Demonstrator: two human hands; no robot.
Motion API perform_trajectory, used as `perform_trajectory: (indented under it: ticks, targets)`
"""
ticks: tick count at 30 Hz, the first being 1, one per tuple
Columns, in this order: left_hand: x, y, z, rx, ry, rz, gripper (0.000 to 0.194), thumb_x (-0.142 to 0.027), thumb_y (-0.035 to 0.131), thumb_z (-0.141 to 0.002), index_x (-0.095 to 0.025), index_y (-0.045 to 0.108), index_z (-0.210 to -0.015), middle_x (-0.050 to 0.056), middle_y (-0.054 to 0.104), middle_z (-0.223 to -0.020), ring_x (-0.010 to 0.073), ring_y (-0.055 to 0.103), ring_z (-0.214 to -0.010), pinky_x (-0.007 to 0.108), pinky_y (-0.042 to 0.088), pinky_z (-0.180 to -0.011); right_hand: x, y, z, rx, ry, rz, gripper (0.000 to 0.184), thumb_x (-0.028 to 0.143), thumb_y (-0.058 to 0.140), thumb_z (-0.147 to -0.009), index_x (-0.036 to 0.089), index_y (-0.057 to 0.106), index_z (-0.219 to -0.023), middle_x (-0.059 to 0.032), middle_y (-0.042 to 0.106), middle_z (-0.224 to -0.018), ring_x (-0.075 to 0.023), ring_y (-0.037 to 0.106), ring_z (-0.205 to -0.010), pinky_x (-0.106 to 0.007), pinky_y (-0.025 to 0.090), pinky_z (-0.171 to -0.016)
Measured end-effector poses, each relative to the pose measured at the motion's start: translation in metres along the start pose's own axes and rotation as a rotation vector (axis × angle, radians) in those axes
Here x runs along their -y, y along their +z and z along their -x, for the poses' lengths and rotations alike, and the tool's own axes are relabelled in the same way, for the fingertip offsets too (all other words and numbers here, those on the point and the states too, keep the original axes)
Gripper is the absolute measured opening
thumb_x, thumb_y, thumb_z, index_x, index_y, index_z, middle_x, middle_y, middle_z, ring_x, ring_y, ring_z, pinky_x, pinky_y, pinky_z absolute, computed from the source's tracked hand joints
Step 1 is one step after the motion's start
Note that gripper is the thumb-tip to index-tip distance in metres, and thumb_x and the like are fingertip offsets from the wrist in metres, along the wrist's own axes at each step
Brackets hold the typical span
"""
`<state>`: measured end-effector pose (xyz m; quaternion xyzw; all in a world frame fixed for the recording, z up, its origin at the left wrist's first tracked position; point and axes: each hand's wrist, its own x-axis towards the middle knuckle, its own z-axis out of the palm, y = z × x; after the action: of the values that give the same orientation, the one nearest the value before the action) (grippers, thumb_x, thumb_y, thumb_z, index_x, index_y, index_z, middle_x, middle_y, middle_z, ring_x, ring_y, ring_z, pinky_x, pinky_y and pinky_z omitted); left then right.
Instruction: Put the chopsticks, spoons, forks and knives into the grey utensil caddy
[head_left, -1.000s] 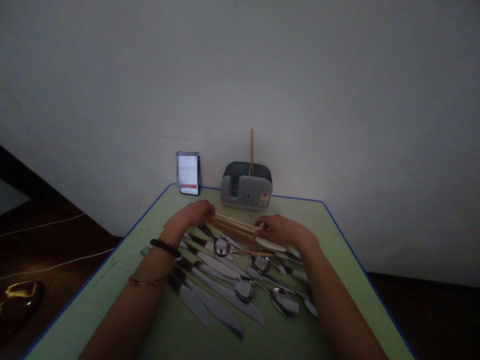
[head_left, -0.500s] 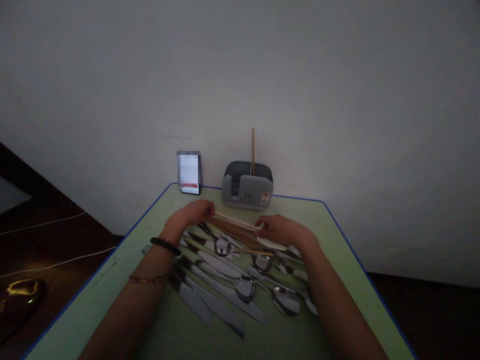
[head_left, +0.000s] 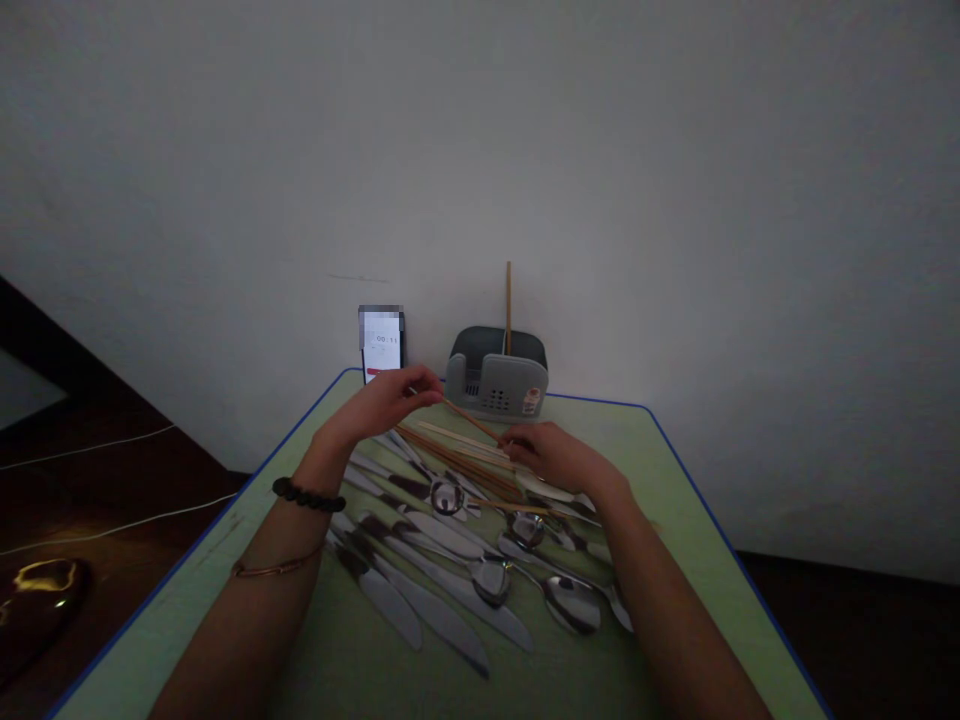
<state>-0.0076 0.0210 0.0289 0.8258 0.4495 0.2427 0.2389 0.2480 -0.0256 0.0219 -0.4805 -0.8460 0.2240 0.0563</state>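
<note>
A wooden chopstick is stretched between my two hands, above the far side of the cutlery. My left hand pinches its left end, and my right hand has its fingers closed at the right end. Just below lie several brown chopsticks and some pale ones, side by side on the table. Nearer to me are several table knives, spoons and a round ladle-like spoon. Part of the cutlery is hidden under my right hand and forearm.
At the back of the pale green table, a grey cutlery holder stands by the wall with chopsticks upright in its right part. Left of it, a phone leans upright, showing a timer. White cables run along the floor.
My left hand has risen and moved toward the holder, lifting the left end of a brown chopstick off the pile. My right hand has shifted slightly left. The pale chopsticks lie on the table.
</note>
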Motion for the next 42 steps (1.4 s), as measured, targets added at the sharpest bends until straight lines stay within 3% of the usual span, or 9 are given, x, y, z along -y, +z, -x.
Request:
perform_trajectory:
  ticks: [7,21,32,42]
  targets:
    - [-0.003,-0.002,0.003,0.07,0.025,0.001,0.035,-0.046,0.051,-0.082,-0.017,0.063,-0.096,0.003,0.067,-0.087,0.0148,0.059,-0.076,0.024,0.046,-0.069,-0.006,-0.001,0.001,-0.054,-0.031,-0.054,0.026,0.021,0.045,-0.087,0.013,0.068,-0.096,-0.0088,0.069,-0.088,-0.0162,0.057,-0.073,-0.024,0.039,-0.066]
    - [-0.004,0.002,0.001,0.114,0.043,-0.05,0.03,-0.041,0.051,-0.083,-0.018,0.066,-0.092,0.0,0.068,-0.084,0.0126,0.057,-0.072,0.021,0.043,-0.066,-0.011,-0.01,0.007,-0.131,-0.029,-0.052,0.026,0.023,0.047,-0.086,0.014,0.07,-0.096,-0.0077,0.07,-0.086,-0.0152,0.058,-0.071,-0.025,0.041,-0.065]
    - [-0.005,0.004,0.0,0.117,0.041,-0.045,0.027,-0.04,0.051,-0.082,-0.018,0.065,-0.089,0.0,0.067,-0.082,0.0122,0.057,-0.07,0.02,0.043,-0.064,-0.011,-0.013,0.01,-0.096,0.004,-0.102,0.023,0.024,0.048,-0.086,0.015,0.068,-0.094,-0.0043,0.068,-0.069,-0.0139,0.059,-0.062,-0.024,0.041,-0.062]
    - [-0.006,0.005,0.001,0.128,0.03,-0.06,0.027,-0.04,0.052,-0.08,-0.017,0.066,-0.083,0.0,0.067,-0.077,0.0121,0.055,-0.066,0.02,0.04,-0.059,-0.011,-0.014,0.011,-0.091,0.012,-0.079,0.025,0.024,0.049,-0.086,0.014,0.069,-0.097,-0.0065,0.07,-0.073,-0.0144,0.06,-0.062,-0.023,0.041,-0.06]
